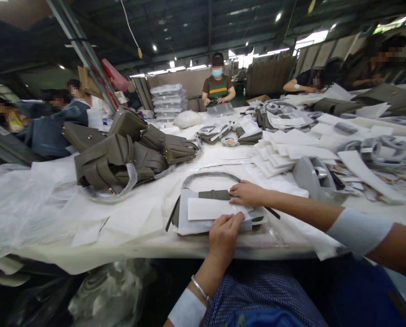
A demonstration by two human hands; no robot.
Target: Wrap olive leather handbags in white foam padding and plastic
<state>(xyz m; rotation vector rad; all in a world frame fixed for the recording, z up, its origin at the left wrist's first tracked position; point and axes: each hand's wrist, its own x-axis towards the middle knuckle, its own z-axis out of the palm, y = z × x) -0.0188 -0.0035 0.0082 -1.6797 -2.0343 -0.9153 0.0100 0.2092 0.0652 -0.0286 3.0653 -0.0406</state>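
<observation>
A grey handbag [213,194] lies flat on the white-covered table in front of me, its handle [206,175] wrapped in clear film and arched away from me. Translucent white tissue paper [184,218] covers much of the bag, with a thick white rectangular sheet [203,210] on top. My left hand [224,234] is at the near side of that sheet, fingers closed on the tissue paper's edge. At the bag's upper right, my right hand [247,194] has its fingers bent onto the tissue paper too. The fingertips of both hands are partly hidden.
Several grey handbags [104,159] are heaped to the left, beside loose translucent wrapping [29,204]. White sheets [281,152] are stacked to the right, near a film-wrapped grey piece [311,177]. A masked person [219,88] works across the table, with other people at both sides.
</observation>
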